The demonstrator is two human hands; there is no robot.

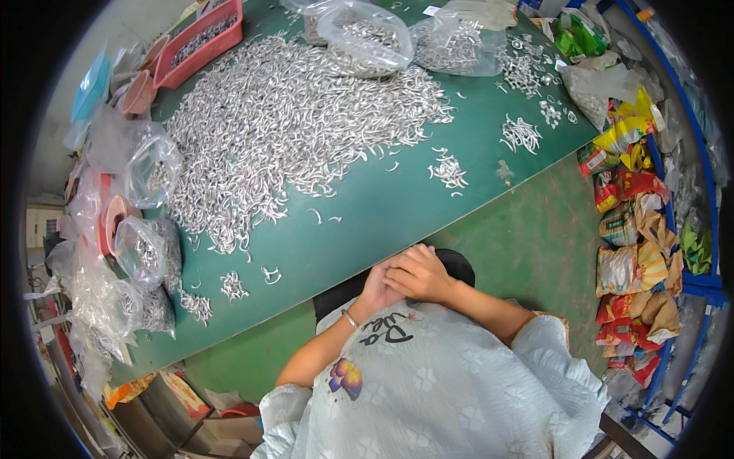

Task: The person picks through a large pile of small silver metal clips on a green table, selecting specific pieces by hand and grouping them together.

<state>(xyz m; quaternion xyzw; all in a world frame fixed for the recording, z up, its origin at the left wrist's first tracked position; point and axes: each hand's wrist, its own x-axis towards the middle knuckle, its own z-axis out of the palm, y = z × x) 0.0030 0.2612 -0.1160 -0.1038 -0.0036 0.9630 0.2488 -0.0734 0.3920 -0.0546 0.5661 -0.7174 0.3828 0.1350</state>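
My two hands rest together at the near edge of the green table (359, 206), above my lap. My right hand (420, 272) is folded over my left hand (376, 289), its fingers closed round it. Most of the left fingers are hidden beneath, and a bracelet circles that wrist. No loose part shows in either hand. Beyond them on the table spreads a large heap of small curved silvery metal pieces (283, 115). Nearest to the hands are a few stray curved pieces (271, 275) and a small pile (448, 170), both apart from them.
Clear plastic bags of metal parts (363, 38) stand at the table's far side, more bags (149, 256) along its left. A pink tray (200, 43) holds parts at far left. Small piles (521, 135) lie toward the right corner. Colourful packages (619, 268) line a blue rack (702, 287) at right.
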